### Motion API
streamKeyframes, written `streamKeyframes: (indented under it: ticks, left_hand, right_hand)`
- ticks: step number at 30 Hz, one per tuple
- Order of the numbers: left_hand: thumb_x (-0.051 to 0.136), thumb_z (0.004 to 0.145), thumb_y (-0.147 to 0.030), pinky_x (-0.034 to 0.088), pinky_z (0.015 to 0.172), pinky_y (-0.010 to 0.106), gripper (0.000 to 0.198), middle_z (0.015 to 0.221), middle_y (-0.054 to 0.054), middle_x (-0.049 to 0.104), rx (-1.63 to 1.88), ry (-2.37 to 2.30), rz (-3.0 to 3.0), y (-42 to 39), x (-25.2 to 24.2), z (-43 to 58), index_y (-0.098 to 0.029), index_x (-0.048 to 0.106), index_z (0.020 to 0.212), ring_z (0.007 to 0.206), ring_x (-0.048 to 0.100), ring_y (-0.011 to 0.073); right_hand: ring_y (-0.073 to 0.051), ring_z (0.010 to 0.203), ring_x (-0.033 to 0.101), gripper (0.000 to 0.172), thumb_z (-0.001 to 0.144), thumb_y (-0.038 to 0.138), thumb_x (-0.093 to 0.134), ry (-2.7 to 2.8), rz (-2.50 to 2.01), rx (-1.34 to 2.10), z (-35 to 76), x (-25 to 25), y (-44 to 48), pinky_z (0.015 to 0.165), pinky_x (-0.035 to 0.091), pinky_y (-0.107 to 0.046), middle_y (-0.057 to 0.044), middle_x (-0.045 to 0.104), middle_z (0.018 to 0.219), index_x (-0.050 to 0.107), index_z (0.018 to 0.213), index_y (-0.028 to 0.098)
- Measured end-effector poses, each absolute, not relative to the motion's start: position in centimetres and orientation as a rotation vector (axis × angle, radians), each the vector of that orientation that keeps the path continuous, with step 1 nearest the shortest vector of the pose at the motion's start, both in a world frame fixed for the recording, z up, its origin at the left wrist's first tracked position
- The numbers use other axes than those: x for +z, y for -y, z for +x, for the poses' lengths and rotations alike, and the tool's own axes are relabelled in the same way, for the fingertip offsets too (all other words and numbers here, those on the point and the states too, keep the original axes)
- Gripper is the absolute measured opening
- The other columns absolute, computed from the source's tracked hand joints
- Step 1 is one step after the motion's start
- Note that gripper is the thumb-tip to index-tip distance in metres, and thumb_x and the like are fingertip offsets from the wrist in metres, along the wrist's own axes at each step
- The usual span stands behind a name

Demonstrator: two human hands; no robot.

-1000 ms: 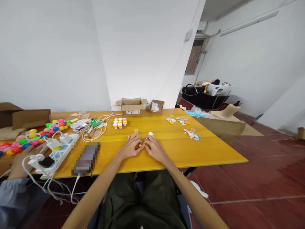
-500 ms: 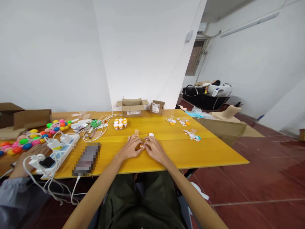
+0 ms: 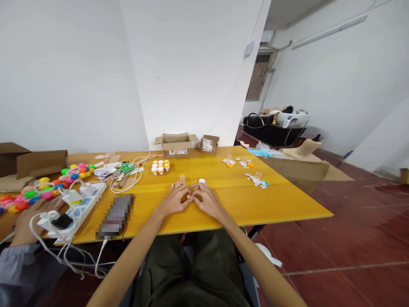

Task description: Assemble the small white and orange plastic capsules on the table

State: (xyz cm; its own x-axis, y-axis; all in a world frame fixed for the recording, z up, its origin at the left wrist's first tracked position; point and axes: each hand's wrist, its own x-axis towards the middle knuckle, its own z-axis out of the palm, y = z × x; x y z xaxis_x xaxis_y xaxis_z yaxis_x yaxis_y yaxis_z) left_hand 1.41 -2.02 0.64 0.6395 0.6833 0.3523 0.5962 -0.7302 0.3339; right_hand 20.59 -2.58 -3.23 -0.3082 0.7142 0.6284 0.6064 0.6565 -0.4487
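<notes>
Both of my hands rest at the table's near middle, fingertips meeting around a small orange-and-white plastic part [image 3: 189, 197]. My left hand [image 3: 173, 200] curls its thumb and fingers on the left side of this part. From the other side, my right hand [image 3: 207, 201] pinches it with thumb and forefinger. Much of the part is hidden by the fingers. Just beyond my fingertips lie a white round disc [image 3: 202, 181] and a clear plastic cup [image 3: 182, 177].
A cluster of white-and-orange capped pieces [image 3: 160, 166] stands left of centre. Loose plastic parts [image 3: 256, 181] lie in piles at right. Cardboard boxes [image 3: 176, 146] stand at the back. A phone [image 3: 115, 216], a power strip [image 3: 83, 209], coloured balls and another person's hand [image 3: 33, 219] are at left.
My hands stay together on the small part, with only slight finger movement. The whole view has shifted a little.
</notes>
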Motion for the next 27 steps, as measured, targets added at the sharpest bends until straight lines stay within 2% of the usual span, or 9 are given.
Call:
streamKeyframes:
  ticks: [27]
  left_hand:
    - [0.055, 0.093, -0.037, 0.039, 0.096, 0.044, 0.014, 0.104, 0.006, 0.067, 0.699, -1.055, 2.657, 1.99, 0.72, 1.41, -0.024, 0.062, 0.094, 0.106, 0.051, 0.0268]
  right_hand:
    - [-0.024, 0.11, 0.063, 0.01, 0.085, 0.023, 0.071, 1.969, -1.049, 0.3, 20.72, -3.65, 1.71, 0.097, 0.049, -0.041, -0.007, 0.067, 0.113, 0.071, 0.074, 0.024]
